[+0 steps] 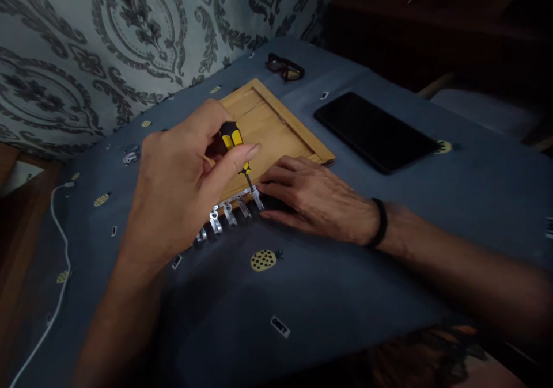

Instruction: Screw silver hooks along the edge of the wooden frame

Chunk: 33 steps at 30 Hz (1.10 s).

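My left hand (181,175) is closed around the black and yellow handle of a screwdriver (233,136). The screwdriver's tip points down onto a silver metal hook strip (228,215) with several hooks, which lies along the near edge of a framed wooden panel (276,117). Part of that strip is hidden behind my left hand. My right hand (319,198), with a black band on its wrist, grips the panel's near right corner beside the end hook. Its fingers lie over the wood, and the thumb is low at the front edge.
Behind the panel lie dark-framed glasses (285,67). A black phone (375,132) is to the right. Small shiny metal pieces (130,156) sit at the left, near a white cable (64,238). A patterned wall (138,25) borders the table's blue cloth (216,319).
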### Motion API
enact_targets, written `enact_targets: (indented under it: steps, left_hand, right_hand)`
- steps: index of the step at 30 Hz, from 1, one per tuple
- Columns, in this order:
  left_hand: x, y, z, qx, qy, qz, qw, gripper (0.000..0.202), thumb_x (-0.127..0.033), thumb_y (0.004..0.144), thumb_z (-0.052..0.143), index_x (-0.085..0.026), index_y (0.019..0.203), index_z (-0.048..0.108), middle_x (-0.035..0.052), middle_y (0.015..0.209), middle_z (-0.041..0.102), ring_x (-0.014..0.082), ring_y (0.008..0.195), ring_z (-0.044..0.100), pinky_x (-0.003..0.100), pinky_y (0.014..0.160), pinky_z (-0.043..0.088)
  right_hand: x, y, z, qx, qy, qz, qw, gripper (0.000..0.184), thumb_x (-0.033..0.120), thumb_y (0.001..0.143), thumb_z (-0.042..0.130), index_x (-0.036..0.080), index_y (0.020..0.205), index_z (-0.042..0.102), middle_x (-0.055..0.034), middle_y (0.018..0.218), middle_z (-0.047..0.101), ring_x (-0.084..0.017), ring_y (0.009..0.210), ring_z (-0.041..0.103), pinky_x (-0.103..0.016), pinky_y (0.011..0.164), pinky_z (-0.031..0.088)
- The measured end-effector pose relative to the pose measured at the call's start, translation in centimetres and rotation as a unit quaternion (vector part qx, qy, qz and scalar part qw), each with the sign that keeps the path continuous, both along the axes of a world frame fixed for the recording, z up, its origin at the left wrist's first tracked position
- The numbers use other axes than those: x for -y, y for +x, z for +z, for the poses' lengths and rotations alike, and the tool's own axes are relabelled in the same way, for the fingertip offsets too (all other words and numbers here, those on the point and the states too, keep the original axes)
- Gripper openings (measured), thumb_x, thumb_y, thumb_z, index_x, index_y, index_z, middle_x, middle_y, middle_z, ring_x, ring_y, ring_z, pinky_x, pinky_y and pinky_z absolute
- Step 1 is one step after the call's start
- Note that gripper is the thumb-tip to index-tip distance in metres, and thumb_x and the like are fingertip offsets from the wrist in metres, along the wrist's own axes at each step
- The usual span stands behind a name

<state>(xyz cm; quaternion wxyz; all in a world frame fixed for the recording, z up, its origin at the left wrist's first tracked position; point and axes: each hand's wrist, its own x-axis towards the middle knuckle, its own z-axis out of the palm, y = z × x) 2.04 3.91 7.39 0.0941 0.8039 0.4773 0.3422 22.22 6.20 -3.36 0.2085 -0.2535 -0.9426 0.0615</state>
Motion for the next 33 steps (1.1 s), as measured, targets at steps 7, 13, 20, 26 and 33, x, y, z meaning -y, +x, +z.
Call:
enact_targets:
  steps: [7, 13, 20, 26, 33]
  left_hand:
    - [0.3, 0.4, -0.1, -0.008, 0.022, 0.015, 1.0, 0.027, -0.035, 0.089, 0.077, -0.028, 0.071, 0.057, -0.0032, 0.062, 0.058, 0.0176, 0.053, 0.048, 0.035, 0.054, 0.032]
    - [0.3, 0.7, -0.2, 0.004, 0.027, 0.026, 0.999, 0.034, -0.035, 0.088, 0.078, -0.026, 0.069, 0.051, -0.0043, 0.061, 0.058, 0.0156, 0.052, 0.047, 0.034, 0.053, 0.031]
    - [0.4, 1.0, -0.1, -0.042, 0.033, 0.065, 0.996, 0.038, -0.038, 0.088, 0.077, -0.025, 0.069, 0.048, -0.0057, 0.061, 0.059, 0.0153, 0.056, 0.054, 0.035, 0.055, 0.034]
    - [1.4, 1.3, 0.8, -0.091, -0.031, 0.083, 0.992, 0.009, -0.036, 0.096, 0.067, -0.028, 0.092, 0.063, -0.0049, 0.071, 0.064, 0.0174, 0.068, 0.064, 0.035, 0.063, 0.046]
    - [1.6, -0.1, 2.0, -0.134, -0.096, 0.003, 0.986, 0.027, -0.03, 0.097, 0.057, -0.028, 0.122, 0.069, -0.0069, 0.061, 0.055, 0.0123, 0.046, 0.05, 0.029, 0.052, 0.04]
  right_hand:
    - [-0.1, 0.0, -0.2, -0.012, 0.007, 0.006, 1.0, 0.038, 0.044, 0.103, 0.053, 0.012, 0.111, 0.071, -0.0158, 0.11, 0.069, -0.03, 0.103, 0.059, -0.044, 0.087, 0.049]
    - [0.0, 0.1, -0.2, -0.019, 0.002, 0.004, 1.0, 0.037, 0.044, 0.103, 0.055, 0.012, 0.11, 0.072, -0.0155, 0.108, 0.069, -0.03, 0.102, 0.06, -0.045, 0.087, 0.051]
    - [-0.1, 0.1, -0.3, -0.016, 0.001, 0.006, 1.0, 0.037, 0.044, 0.102, 0.056, 0.012, 0.112, 0.073, -0.0153, 0.108, 0.07, -0.029, 0.101, 0.06, -0.045, 0.087, 0.051]
    - [-0.1, 0.1, -0.4, -0.013, 0.006, 0.006, 1.0, 0.038, 0.044, 0.102, 0.057, 0.011, 0.114, 0.073, -0.0153, 0.11, 0.07, -0.031, 0.103, 0.061, -0.047, 0.087, 0.053]
    - [-0.1, 0.0, -0.2, -0.01, -0.013, 0.005, 1.0, 0.038, 0.043, 0.102, 0.057, 0.011, 0.114, 0.072, -0.0148, 0.109, 0.069, -0.03, 0.103, 0.06, -0.047, 0.09, 0.052]
